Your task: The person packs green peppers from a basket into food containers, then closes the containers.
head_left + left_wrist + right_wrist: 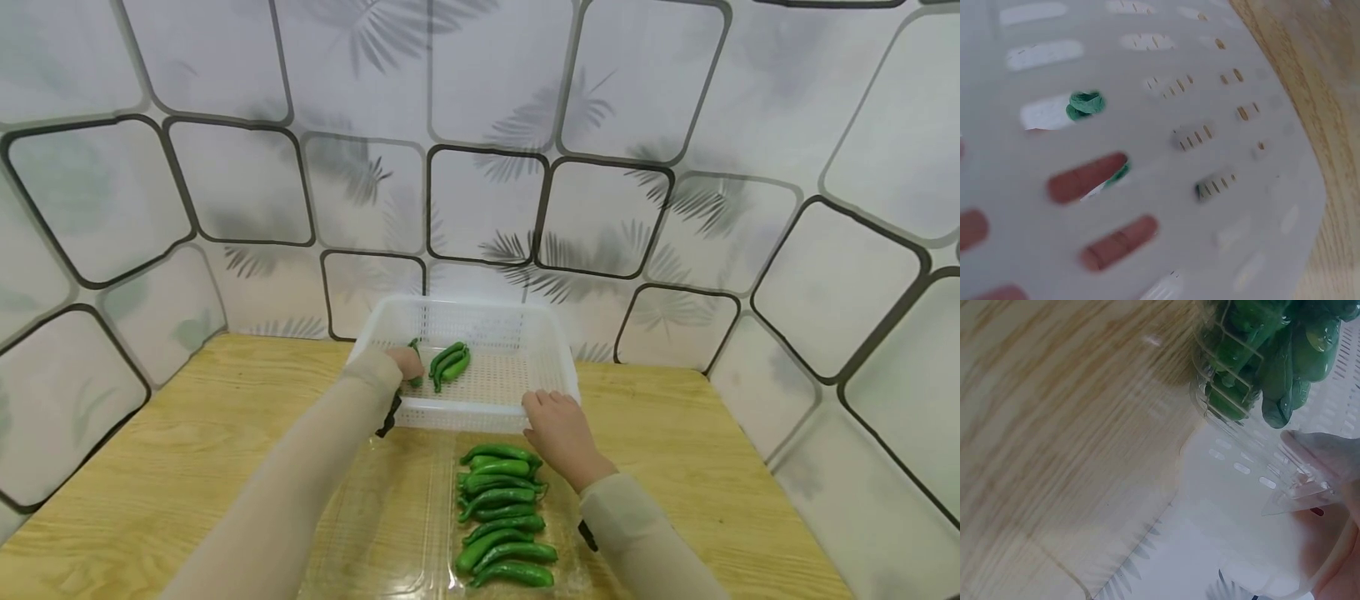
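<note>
In the head view my left hand [407,363] reaches over the near left side of a white plastic basket [465,408] and holds a green chili pepper [415,382], its middle hidden by the hand. Through the basket's slots, the left wrist view shows fingers [1119,242] beside green pieces [1086,103]. A small bunch of peppers [452,363] lies to the right of that hand. At the front right corner, my right hand [558,429] grips the basket's rim, fingers over it. The right wrist view shows its thumb [1322,450] by a clear container corner [1304,487].
A clear plastic container [375,517] lies open in front of the basket on the wooden table [187,467]. Its right half holds a column of several green peppers [502,525]. Behind the table stands a patterned wall covering [487,200].
</note>
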Action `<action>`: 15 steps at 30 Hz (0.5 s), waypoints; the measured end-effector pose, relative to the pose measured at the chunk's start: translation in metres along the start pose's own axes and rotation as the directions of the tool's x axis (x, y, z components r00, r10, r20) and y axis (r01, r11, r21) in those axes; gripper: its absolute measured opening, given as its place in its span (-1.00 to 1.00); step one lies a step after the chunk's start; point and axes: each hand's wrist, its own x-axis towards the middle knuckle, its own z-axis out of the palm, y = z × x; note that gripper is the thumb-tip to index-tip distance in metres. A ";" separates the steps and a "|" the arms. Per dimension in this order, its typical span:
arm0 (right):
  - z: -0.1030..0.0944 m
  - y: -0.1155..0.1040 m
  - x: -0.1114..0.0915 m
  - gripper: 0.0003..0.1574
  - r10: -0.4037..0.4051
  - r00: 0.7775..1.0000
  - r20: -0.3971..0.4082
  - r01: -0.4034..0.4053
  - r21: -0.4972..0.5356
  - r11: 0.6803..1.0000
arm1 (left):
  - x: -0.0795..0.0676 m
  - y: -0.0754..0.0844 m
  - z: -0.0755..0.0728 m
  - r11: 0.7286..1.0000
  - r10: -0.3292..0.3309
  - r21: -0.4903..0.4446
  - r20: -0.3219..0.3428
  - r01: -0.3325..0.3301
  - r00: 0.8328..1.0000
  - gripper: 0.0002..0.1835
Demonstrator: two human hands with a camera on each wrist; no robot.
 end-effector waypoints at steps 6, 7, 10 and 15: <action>0.000 0.000 0.001 -0.54 0.006 1.000 0.013 -0.005 -0.004 1.000 | -0.079 0.036 -0.041 0.991 -0.052 -0.122 -0.004 0.051 0.999 -0.59; 0.000 0.000 0.001 -0.53 0.005 1.000 0.013 -0.005 -0.004 1.000 | -0.098 0.044 -0.051 0.992 -0.037 -0.122 0.004 0.037 0.999 -0.56; 0.001 0.001 0.001 -0.53 0.002 1.000 0.006 -0.002 -0.005 1.000 | -0.157 0.067 -0.082 0.996 0.039 -0.081 0.018 -0.037 0.999 -0.52; 0.002 0.002 0.002 -0.52 -0.013 1.000 -0.002 0.013 -0.012 1.000 | -0.206 0.084 -0.100 0.997 0.078 -0.012 0.038 -0.078 0.996 -0.50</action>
